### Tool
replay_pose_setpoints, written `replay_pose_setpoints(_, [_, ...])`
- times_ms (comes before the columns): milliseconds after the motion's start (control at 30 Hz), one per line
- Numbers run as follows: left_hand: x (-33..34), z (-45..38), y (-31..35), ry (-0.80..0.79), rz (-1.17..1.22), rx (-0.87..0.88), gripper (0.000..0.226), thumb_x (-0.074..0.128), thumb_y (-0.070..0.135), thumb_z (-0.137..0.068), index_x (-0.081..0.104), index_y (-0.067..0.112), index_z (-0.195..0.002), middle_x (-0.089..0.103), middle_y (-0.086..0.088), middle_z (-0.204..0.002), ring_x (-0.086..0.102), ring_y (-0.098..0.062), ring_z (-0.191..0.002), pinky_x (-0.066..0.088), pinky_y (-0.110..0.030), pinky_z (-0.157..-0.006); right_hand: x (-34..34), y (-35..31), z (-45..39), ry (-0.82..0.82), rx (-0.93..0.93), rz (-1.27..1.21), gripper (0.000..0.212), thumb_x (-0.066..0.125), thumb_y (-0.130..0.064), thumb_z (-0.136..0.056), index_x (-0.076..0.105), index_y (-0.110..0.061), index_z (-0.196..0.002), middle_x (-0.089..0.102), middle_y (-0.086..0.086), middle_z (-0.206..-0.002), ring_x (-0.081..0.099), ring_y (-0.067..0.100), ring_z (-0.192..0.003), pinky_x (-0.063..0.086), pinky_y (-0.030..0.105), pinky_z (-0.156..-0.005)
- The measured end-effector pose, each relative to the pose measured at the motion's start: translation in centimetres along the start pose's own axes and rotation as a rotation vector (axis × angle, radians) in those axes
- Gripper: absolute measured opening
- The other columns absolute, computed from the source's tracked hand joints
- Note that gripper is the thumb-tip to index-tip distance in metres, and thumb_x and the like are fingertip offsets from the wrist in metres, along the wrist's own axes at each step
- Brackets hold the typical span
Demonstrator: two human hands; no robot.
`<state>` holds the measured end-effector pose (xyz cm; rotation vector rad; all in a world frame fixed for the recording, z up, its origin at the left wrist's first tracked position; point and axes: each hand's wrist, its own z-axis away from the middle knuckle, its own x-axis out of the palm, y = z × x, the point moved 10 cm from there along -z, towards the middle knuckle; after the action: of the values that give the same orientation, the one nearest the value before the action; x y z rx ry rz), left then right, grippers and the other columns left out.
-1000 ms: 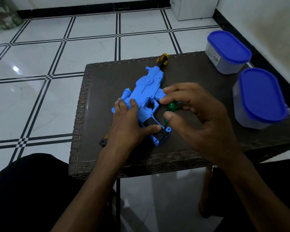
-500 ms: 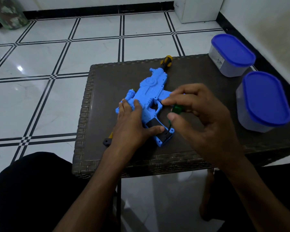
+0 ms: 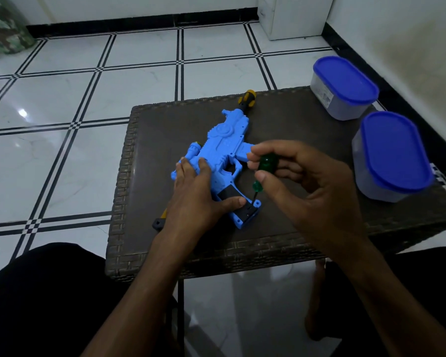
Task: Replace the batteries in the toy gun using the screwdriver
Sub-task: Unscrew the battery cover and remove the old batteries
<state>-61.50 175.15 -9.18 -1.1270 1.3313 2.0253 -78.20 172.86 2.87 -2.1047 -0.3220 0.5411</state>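
A blue toy gun (image 3: 224,145) lies flat on the dark wicker table (image 3: 307,140), its yellow-and-black muzzle pointing away from me. My left hand (image 3: 198,191) presses down on the gun's rear body, thumb stretched across the black part of the grip. My right hand (image 3: 301,186) pinches the green handle of a small screwdriver (image 3: 267,163) between fingertips and thumb. The screwdriver stands nearly upright, and its thin shaft reaches down to the butt end of the grip (image 3: 250,212).
Two clear containers with blue lids stand at the table's right: one at the far corner (image 3: 343,86), one nearer (image 3: 394,155). A small black-and-yellow piece (image 3: 160,221) peeks out beside my left wrist. White tiled floor surrounds the table; my knees flank its near edge.
My right hand has shifted its fingers on the green handle, and more of the handle now shows. The left hand and the gun have stayed put.
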Motion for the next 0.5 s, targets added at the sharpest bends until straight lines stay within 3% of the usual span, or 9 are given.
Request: replay_pose_setpoints(500, [0.05, -0.19, -0.12, 0.011, -0.005, 0.005, 0.116, 0.069, 0.064, -0.071, 0.007, 0.013, -0.155, -0.013, -0.016, -0.162, -0.018, -0.026, -0.149, 0.008, -0.043, -0.122, 0.35, 0.11, -0.02, -0.042, 0.018, 0.001, 0.035, 0.068, 0.006, -0.086, 0.061, -0.005, -0.119, 0.071, 0.001, -0.112, 0.069, 0.007, -0.106, 0.055, 0.022, -0.089])
